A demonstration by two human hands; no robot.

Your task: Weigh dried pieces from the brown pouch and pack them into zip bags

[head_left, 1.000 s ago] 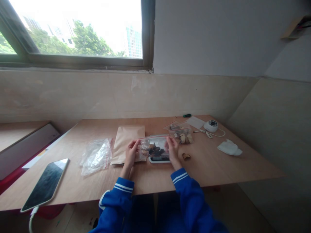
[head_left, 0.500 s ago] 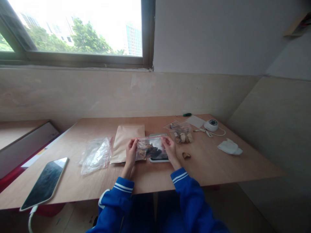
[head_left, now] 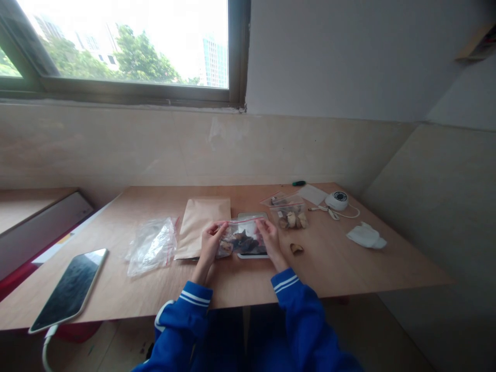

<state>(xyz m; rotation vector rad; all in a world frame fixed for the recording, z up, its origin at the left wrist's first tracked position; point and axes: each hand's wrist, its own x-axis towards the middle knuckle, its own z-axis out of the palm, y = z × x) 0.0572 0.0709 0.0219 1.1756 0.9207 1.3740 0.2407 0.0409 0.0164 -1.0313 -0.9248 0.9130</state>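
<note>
A clear zip bag (head_left: 244,240) with a red seal line holds dark brown dried pieces. My left hand (head_left: 211,242) pinches its top left part, and my right hand (head_left: 268,236) grips the top right corner. The bag hangs over a flat scale (head_left: 252,256), whose middle is mostly hidden behind it. A brown paper pouch (head_left: 197,222) lies just left of the scale. To the right of my right hand sits one loose brown dried piece (head_left: 296,249). Beyond it are filled zip bags (head_left: 292,216) with pale and brown pieces.
Flattened clear bags (head_left: 153,247) lie on the left of the wooden table (head_left: 329,274). A phone (head_left: 70,289) with a cable rests at the front left. On the right are a white camera (head_left: 337,200) with its cord, a crumpled tissue (head_left: 366,235) and white paper (head_left: 312,195).
My left hand has slid slightly right along the bag's top edge, closer to my right hand. The right hand has barely moved, and the view has shifted a little.
</note>
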